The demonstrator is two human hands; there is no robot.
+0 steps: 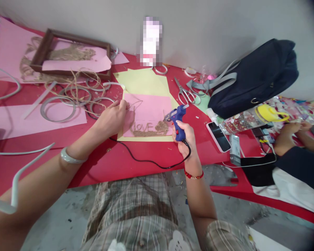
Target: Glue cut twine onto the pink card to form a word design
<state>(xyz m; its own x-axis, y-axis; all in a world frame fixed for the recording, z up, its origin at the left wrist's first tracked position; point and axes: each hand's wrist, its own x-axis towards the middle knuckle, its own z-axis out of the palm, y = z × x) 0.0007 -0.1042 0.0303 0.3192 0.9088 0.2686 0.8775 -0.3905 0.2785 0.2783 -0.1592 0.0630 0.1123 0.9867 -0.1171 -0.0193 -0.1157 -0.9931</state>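
Observation:
My right hand (185,137) is wrapped round a blue hot glue gun (178,122). Its nozzle points left, close over the right edge of a pink sheet (153,108). Brown twine glued on that sheet spells "LOVE" (143,128), with a coiled twine shape (161,127) to the right and a twine band beneath. At the sheet's left edge, my left hand (117,113) is closed, fingertips pinched on a thin strand of twine (136,103) that runs onto the pink paper. Yellow paper (146,82) lies under the sheet.
Tape rings (58,109) and loose twine (80,85) lie left, below a brown frame (39,48). Scissors (184,92), a dark bag (256,76), a phone (218,136) and a yellow-lidded bottle (247,118) are right. The gun's black cord (146,160) loops in front. Another person's hands (293,129) show far right.

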